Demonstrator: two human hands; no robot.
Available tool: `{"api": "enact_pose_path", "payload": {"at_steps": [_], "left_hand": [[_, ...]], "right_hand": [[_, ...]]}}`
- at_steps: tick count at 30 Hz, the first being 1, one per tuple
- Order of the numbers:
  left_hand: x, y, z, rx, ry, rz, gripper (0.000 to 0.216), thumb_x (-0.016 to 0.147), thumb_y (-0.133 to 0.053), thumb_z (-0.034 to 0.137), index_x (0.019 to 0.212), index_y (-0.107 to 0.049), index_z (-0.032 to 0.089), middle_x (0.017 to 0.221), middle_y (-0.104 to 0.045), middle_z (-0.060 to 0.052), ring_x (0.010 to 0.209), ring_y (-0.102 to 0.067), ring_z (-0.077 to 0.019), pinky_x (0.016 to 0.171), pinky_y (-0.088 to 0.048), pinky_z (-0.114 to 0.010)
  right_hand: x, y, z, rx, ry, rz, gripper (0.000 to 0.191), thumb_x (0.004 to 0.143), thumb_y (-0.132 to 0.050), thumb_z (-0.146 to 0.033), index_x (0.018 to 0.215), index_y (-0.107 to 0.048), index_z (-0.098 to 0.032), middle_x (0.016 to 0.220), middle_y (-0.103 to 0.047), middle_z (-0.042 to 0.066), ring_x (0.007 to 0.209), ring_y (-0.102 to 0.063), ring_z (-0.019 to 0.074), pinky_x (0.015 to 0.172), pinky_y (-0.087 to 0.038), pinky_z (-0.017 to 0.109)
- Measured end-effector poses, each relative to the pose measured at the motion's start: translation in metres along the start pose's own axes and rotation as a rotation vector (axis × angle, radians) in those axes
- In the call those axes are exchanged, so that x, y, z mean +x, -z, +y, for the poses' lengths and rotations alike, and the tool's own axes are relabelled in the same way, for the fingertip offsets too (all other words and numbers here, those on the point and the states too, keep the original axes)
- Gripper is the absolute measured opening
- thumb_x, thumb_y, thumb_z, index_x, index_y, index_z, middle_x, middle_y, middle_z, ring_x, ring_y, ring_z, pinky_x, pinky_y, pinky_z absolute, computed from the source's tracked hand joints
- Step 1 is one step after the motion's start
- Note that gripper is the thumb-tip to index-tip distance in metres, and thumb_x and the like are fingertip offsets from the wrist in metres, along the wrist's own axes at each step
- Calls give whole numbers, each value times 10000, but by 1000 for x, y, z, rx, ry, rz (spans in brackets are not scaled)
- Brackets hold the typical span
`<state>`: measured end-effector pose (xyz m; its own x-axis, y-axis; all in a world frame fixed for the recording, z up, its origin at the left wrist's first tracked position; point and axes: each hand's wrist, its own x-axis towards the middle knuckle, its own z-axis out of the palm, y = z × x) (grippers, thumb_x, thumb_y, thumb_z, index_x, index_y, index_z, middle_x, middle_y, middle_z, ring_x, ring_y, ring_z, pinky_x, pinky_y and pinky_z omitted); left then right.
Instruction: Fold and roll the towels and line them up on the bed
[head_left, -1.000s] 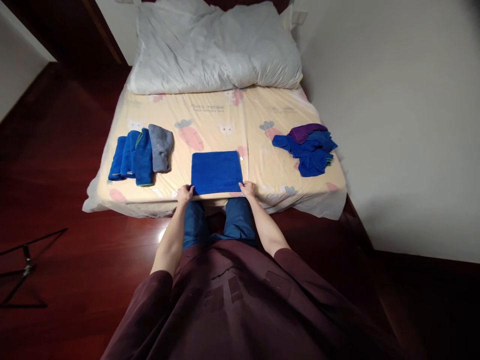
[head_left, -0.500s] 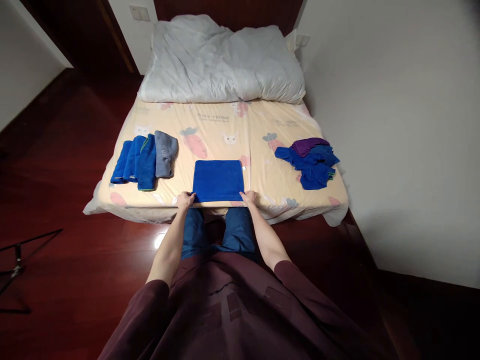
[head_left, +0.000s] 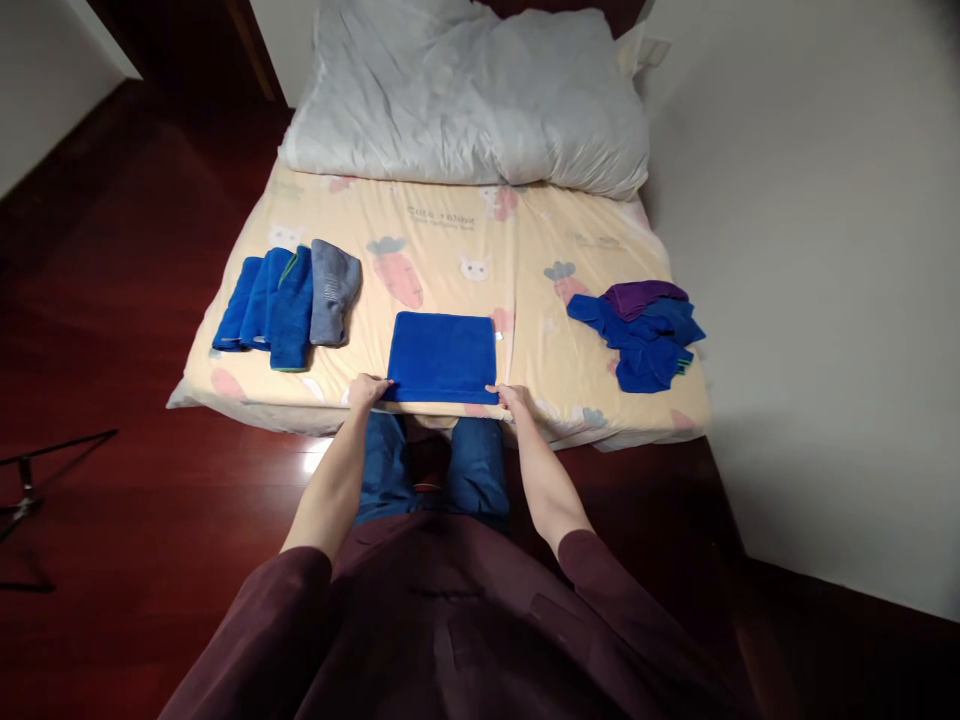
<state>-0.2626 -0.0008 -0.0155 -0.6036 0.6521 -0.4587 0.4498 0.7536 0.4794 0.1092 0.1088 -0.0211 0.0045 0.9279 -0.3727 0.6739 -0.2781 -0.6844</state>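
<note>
Your left hand (head_left: pixel 367 391) and right hand (head_left: pixel 513 396) pinch the flat blue cloth rectangle (head_left: pixel 442 353); a strip between them now looks folded.

And here's the blue cloth (head_left: pixel 444 352), laid out flat on the pale yellow bedsheet (head_left: pixel 465 290), right up by the bed's near edge and around the middle from left to right! A deep, even blue, it makes a tidy oblong, wider left to right than near to far. The far edge runs almost straight, its corners softly rounded, and the surface is smooth. Look to the right side: a small white tag (head_left: pixel 499 337) sticks out there, toward the far end. Now the near edge, where a narrow band runs along its width, and both near corners, left and right, are pinched!
</note>
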Motion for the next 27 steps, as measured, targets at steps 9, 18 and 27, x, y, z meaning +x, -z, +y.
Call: {"api": "enact_pose_path", "payload": {"at_steps": [9,18,27], "left_hand": [[-36,2,-3,32,-136,52,362,892,-678,524,1030,-777,205,1057,-781,-164,1070,-720,-330,852,-536,-379],[-83,-3,-11,214,-573,364,412,1017,-470,332,1375,-582,163,1385,-626,-199,1309,-570,-330,1058,-468,-440],[-109,-47,-4,481,-1096,148,593,1004,-390,226,1591,-408,143,1696,-285,-116,1588,-211,-328,1283,-224,-557]], "right_hand": [[-23,7,-14,-145,-166,3,423,722,-807,-578,561,-664,-214,452,-585,17,517,-636,197,469,-436,256],[-63,-17,-1,-17,144,455,377,890,-662,-401,1187,-717,-176,1142,-748,169,1108,-687,319,970,-531,428],[-103,-49,0,-425,921,65,549,1050,-369,-269,1594,-424,-216,1681,-338,67,1581,-264,234,1293,-231,486]]}}
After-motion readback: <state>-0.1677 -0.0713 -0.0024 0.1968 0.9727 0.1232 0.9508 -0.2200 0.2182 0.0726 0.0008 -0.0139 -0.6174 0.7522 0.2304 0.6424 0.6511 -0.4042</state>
